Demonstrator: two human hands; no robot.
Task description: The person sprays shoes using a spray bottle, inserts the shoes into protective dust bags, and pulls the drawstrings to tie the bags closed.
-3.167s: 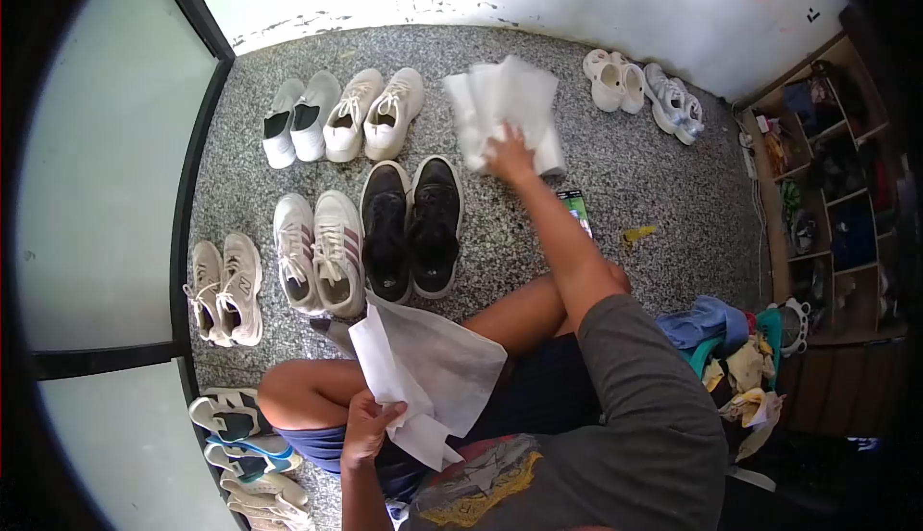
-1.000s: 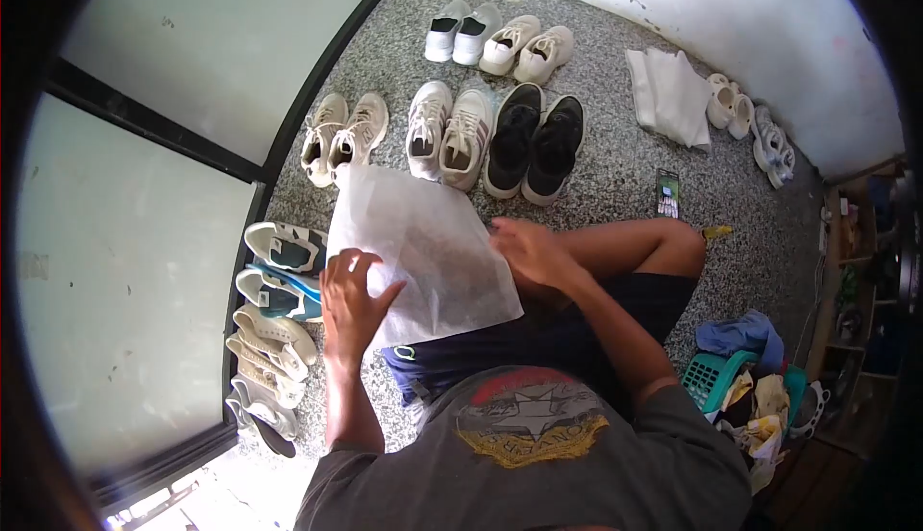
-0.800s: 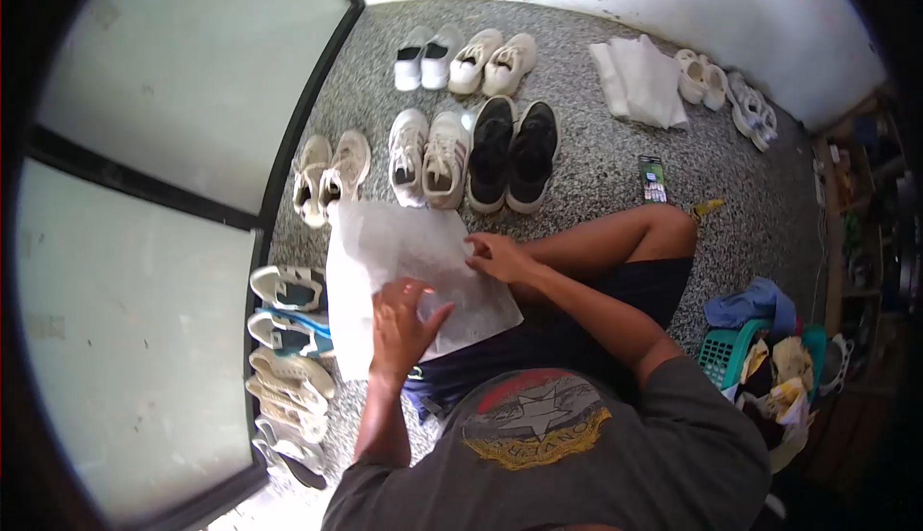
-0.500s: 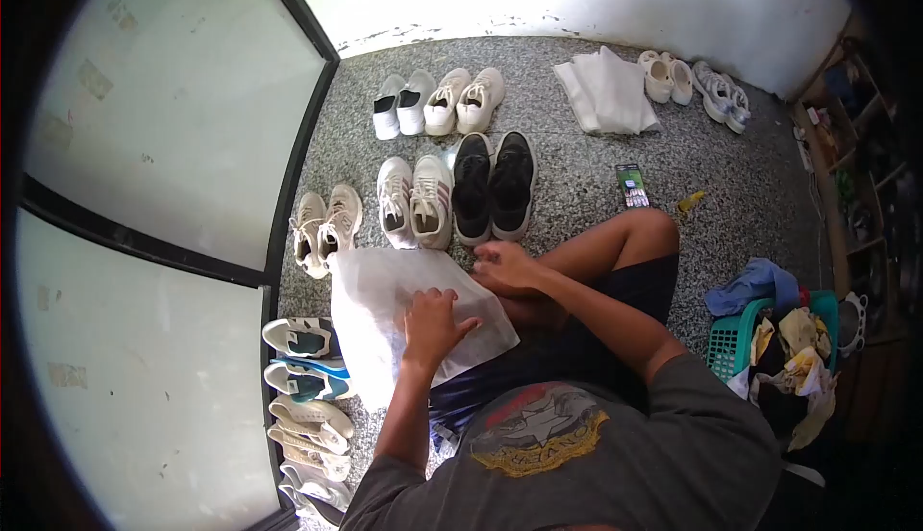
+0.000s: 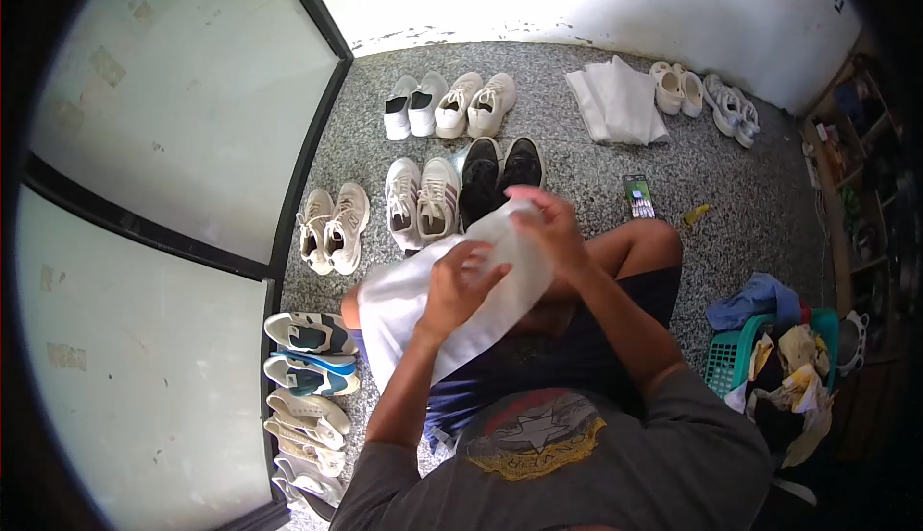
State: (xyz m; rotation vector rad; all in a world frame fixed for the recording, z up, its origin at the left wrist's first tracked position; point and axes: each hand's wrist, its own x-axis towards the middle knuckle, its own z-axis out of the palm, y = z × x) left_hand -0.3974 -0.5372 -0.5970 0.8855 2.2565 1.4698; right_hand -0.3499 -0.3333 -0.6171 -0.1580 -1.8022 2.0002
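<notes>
A thin white translucent sheet (image 5: pixel 409 295) lies over my lap, its far right part lifted; I cannot tell whether it is a single layer or a bag. My right hand (image 5: pixel 555 233), slightly blurred, pinches the raised edge. On the sheet's near side is my left hand (image 5: pixel 456 292), its fingers curved and its thumb held apart from them. Just beyond the sheet stand black shoes (image 5: pixel 500 170), partly covered by its raised edge. White shoes with pinkish stripes (image 5: pixel 421 199) are to their left.
White and grey shoes (image 5: pixel 450 106) line the back. Beige sneakers (image 5: pixel 334 230) and green-and-white shoes (image 5: pixel 310 333) stand left. Folded white sheets (image 5: pixel 618 100), a phone (image 5: pixel 637 196) and a yellow item (image 5: pixel 695 214) lie right. A green basket (image 5: pixel 726 363) holds cloths beside a shelf (image 5: pixel 856 180).
My right hand has come up from beside the black shoes and lifted the sheet's edge. My left hand has shifted right and up from lying on the sheet. The view has tilted slightly.
</notes>
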